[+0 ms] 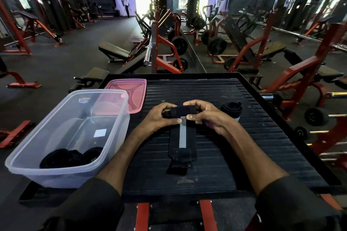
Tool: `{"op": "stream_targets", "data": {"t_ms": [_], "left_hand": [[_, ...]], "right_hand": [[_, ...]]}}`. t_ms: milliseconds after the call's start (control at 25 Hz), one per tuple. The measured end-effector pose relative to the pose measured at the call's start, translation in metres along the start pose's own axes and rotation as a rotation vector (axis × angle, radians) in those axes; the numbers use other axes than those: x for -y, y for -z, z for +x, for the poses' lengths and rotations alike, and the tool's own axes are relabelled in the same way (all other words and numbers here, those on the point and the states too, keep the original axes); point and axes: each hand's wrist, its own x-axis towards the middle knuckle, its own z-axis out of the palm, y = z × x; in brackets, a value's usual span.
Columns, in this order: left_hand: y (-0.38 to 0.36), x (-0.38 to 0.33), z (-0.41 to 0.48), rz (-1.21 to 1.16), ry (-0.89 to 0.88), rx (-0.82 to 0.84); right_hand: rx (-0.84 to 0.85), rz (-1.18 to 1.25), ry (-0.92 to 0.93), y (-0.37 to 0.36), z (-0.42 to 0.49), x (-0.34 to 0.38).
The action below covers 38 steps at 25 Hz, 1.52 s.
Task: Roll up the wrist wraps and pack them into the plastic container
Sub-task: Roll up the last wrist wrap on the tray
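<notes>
wrist wrap, black with a grey stripe down its middle, lies flat on the ribbed black counter, its far end rolled into a short cylinder. left hand and right hand each pinch one end of that roll, thumbs pressing near the stripe. another rolled wrap sits just right of the right hand, and more black rolls rest in the clear plastic container on the left, beside its pink lid.

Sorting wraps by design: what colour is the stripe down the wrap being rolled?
Grey stripe on the black wrist wrap, clearest in the head view.
</notes>
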Motion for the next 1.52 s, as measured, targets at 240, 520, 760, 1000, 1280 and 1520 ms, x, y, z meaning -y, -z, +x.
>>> {"op": "stream_targets", "data": {"t_ms": [240,520,760,1000,1280,1520], "left_hand": [[-0.002,-0.003,0.001,0.066,-0.096,-0.103],[-0.007,0.0,0.0,0.029,-0.151,-0.156],[-0.006,0.009,0.006,-0.046,0.127,0.179],[-0.007,0.0,0.0,-0.143,0.135,0.181],[-0.006,0.001,0.002,-0.08,0.096,0.066],[-0.008,0.009,0.0,0.085,-0.014,-0.006]], "right_hand": [[-0.055,0.308,-0.071,-0.002,0.004,0.004],[-0.011,-0.042,-0.074,-0.006,0.007,-0.005],[-0.096,-0.121,0.073,-0.003,0.006,-0.005],[-0.111,-0.147,0.213,-0.007,0.003,-0.005],[-0.022,-0.123,0.247,0.004,-0.002,-0.004],[-0.027,-0.153,0.166,0.001,-0.003,0.001]]}}
